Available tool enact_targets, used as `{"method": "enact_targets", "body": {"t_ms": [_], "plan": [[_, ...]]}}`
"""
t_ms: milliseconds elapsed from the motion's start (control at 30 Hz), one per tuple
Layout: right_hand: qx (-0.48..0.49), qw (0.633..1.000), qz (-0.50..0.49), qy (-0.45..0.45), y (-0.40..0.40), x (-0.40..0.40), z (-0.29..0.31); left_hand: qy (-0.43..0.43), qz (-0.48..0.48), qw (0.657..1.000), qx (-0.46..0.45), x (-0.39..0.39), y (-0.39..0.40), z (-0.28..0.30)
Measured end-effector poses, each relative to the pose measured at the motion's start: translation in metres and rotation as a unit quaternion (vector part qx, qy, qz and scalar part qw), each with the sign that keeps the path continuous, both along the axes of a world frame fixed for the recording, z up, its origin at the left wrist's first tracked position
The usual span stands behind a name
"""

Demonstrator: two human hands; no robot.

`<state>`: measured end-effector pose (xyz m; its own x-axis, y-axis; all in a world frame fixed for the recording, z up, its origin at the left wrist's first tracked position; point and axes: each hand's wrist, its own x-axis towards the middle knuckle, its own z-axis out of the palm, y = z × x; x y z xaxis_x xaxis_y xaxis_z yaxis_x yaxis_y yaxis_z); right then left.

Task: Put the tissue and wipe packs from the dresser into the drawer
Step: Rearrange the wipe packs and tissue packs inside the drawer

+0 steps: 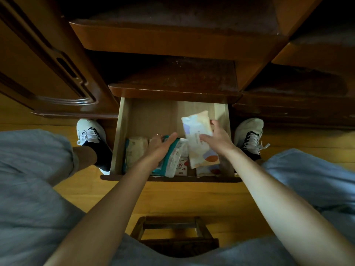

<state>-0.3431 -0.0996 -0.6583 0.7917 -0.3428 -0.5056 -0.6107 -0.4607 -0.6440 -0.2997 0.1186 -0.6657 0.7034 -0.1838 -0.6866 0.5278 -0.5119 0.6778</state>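
The pale wooden drawer (123, 131) is pulled out below the dark dresser top (172, 91). My right hand (217, 137) grips a long pastel tissue pack (199, 139) tilted over the drawer's right side. My left hand (161, 144) holds a teal and white wipe pack (172, 158) above the drawer's middle. A beige pack (135, 148) lies at the drawer's left. A white pack with red print (181, 167) and another pastel pack (207, 169) lie near the front, partly hidden.
Dark wooden cabinet door (48, 73) stands at the left and more drawers (288, 104) at the right. My feet in pale sneakers (88, 131) flank the drawer on a wooden floor (182, 198). A small wooden stool (172, 235) sits under me.
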Motion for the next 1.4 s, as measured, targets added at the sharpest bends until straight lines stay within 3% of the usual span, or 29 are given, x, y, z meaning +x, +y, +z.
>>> {"method": "enact_targets", "body": {"t_ms": [67, 133, 233, 300, 500, 700, 767, 833, 900, 933, 967, 1000, 1100, 1200, 1300, 1400], "plan": [[-0.057, 0.997, 0.000, 0.044, -0.012, -0.010, -0.007, 0.024, 0.051, 0.998, 0.011, 0.001, 0.004, -0.005], [-0.138, 0.980, 0.086, 0.117, -0.011, -0.021, -0.015, 0.051, 0.093, 0.994, -0.006, 0.002, 0.008, -0.009], [-0.392, 0.882, 0.225, 0.136, 0.017, -0.032, -0.027, 0.057, 0.120, 0.990, -0.052, 0.003, 0.010, -0.014], [-0.474, 0.824, 0.296, 0.093, 0.032, -0.029, -0.029, 0.045, 0.116, 0.989, -0.075, 0.003, 0.010, -0.013], [-0.395, 0.820, 0.375, 0.177, 0.020, -0.037, -0.035, 0.016, 0.119, 0.990, -0.071, 0.004, 0.004, -0.011], [-0.492, 0.740, 0.425, 0.174, 0.029, -0.028, -0.031, 0.014, 0.109, 0.992, -0.061, 0.002, 0.003, -0.008], [-0.479, 0.762, 0.408, 0.153, 0.030, -0.029, -0.035, 0.009, 0.107, 0.992, -0.060, 0.002, 0.003, -0.008], [-0.409, 0.849, 0.326, 0.076, 0.029, -0.028, -0.031, -0.009, 0.097, 0.994, -0.055, 0.001, 0.002, -0.007], [-0.164, 0.968, 0.187, -0.012, 0.030, -0.021, -0.019, -0.043, 0.075, 0.994, -0.059, 0.000, -0.002, -0.005], [0.008, 0.991, 0.132, -0.016, 0.033, -0.018, -0.009, -0.048, 0.060, 0.994, -0.080, 0.000, -0.005, -0.004], [0.128, 0.987, 0.099, -0.008, 0.037, -0.015, 0.000, -0.034, 0.049, 0.991, -0.123, 0.000, -0.008, -0.003], [0.178, 0.980, 0.090, 0.001, 0.040, -0.014, 0.007, 0.000, 0.045, 0.983, -0.179, 0.000, -0.011, -0.001], [0.154, 0.986, 0.066, -0.017, 0.034, -0.018, 0.008, 0.080, 0.043, 0.961, -0.263, 0.002, -0.013, 0.004], [0.147, 0.988, -0.047, -0.023, 0.016, -0.022, 0.001, 0.004, 0.049, 0.986, -0.156, 0.002, -0.009, 0.000], [0.033, 0.997, -0.066, 0.020, 0.000, -0.016, -0.006, -0.035, 0.141, 0.985, -0.098, 0.005, 0.000, -0.013], [-0.101, 0.993, -0.036, 0.046, -0.004, -0.013, -0.014, 0.000, 0.170, 0.980, -0.104, 0.006, 0.008, -0.021]]}}
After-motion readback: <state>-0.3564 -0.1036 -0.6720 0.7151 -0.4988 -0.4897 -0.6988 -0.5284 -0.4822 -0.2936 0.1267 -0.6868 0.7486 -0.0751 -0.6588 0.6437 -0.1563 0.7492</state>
